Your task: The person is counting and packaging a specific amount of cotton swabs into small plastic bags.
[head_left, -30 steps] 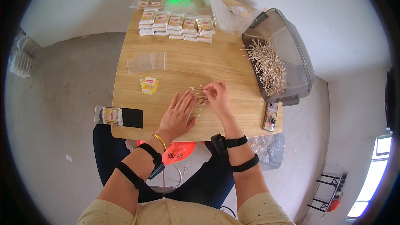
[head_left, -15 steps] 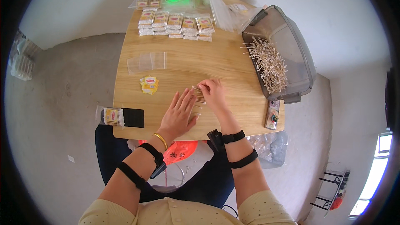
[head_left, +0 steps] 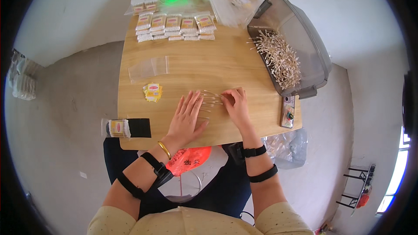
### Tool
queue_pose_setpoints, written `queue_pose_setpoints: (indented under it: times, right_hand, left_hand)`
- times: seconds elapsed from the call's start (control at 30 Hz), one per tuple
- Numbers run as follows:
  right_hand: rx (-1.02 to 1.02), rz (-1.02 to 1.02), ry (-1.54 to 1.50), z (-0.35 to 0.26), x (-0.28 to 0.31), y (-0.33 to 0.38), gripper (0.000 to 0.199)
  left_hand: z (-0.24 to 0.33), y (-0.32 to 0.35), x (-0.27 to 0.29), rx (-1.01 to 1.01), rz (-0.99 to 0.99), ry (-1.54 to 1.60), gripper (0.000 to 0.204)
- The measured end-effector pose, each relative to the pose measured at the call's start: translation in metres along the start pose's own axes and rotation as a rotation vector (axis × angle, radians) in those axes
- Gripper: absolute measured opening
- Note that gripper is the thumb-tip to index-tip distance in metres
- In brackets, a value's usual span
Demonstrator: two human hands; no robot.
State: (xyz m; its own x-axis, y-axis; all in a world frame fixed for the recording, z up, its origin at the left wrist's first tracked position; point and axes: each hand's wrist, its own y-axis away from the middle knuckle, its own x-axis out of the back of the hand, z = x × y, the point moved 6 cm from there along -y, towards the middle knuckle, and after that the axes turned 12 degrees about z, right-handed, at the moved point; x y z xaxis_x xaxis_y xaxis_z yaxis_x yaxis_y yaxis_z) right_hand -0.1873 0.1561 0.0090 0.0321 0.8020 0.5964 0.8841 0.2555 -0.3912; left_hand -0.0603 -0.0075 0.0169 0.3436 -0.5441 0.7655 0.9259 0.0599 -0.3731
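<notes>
A row of loose cotton swabs (head_left: pixel 210 99) lies crosswise on the table between my hands. My left hand (head_left: pixel 185 116) rests flat beside them, its fingers stretched out and covering their left ends. My right hand (head_left: pixel 237 108) has thumb and fingertips pinched together at the right ends of the swabs. It appears to grip a swab there, though the fingers partly hide the tips. Left of my hands sits a small pile of yellow-and-white label cards (head_left: pixel 153 92). Behind it are flat clear plastic bags (head_left: pixel 149 68).
A grey translucent bin (head_left: pixel 310 45) lies tipped on the right, with many loose swabs (head_left: pixel 281 58) inside. Packed swab bundles (head_left: pixel 173 22) stand in rows at the back. A phone (head_left: pixel 288 112) lies by the right edge; a bagged swab pack (head_left: pixel 118 128) sits on a black pad (head_left: pixel 139 128) at front left.
My right hand has moved right, away from my left hand, so more of the swabs show between them. My left hand stays flat in place. The whole view has shifted slightly.
</notes>
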Motion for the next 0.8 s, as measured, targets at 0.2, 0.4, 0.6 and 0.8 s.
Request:
queue_pose_setpoints:
  times: [0.2,0.4,0.6,0.8]
  right_hand:
    - [-0.068,-0.007,-0.034,0.013,-0.001,-0.005,0.008]
    - [-0.050,0.028,0.042,0.002,-0.005,-0.008,0.003]
    - [-0.099,0.181,-0.139,-0.010,-0.004,-0.003,0.018]
    - [-0.083,0.113,-0.392,-0.036,-0.045,0.004,0.035]
  left_hand:
    - [0.014,-0.027,-0.009,-0.084,-0.039,-0.175,0.075]
    - [0.004,-0.025,-0.029,-0.105,-0.128,-0.264,0.077]
    - [0.002,-0.025,-0.027,-0.089,-0.087,-0.161,0.079]
    - [0.000,-0.023,-0.033,-0.136,-0.045,-0.160,0.079]
